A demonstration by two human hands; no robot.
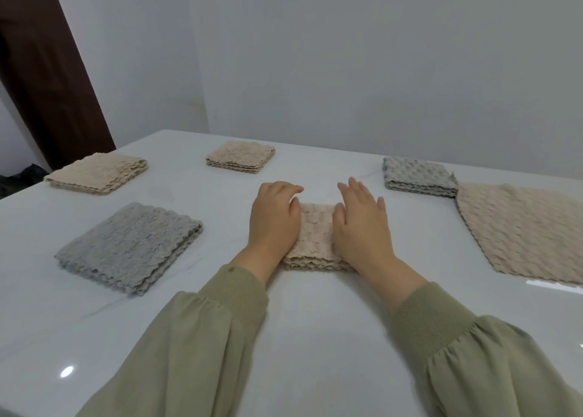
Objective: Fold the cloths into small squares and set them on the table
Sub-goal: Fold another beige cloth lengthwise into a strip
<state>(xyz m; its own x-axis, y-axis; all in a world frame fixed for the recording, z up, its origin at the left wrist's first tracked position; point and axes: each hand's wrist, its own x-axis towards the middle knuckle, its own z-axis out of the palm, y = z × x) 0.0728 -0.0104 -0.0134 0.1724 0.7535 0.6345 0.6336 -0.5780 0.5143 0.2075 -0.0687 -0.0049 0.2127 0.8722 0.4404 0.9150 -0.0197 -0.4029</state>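
A beige cloth (315,233) folded into a small square lies on the white table (315,322) in front of me. My left hand (274,217) lies flat on its left side and my right hand (362,224) lies flat on its right side, fingers pointing away from me. Neither hand grips it. Folded squares lie around: a grey one (129,246) at the near left, a beige one (97,173) at the far left, a beige one (241,157) at the far middle, a grey one (419,176) at the far right. An unfolded beige cloth (523,230) lies spread flat at the right.
The table meets a white wall (347,69) at the back. A dark brown door frame (44,69) stands at the left, beyond the table's left edge. My green sleeves (195,337) rest over the near part of the table.
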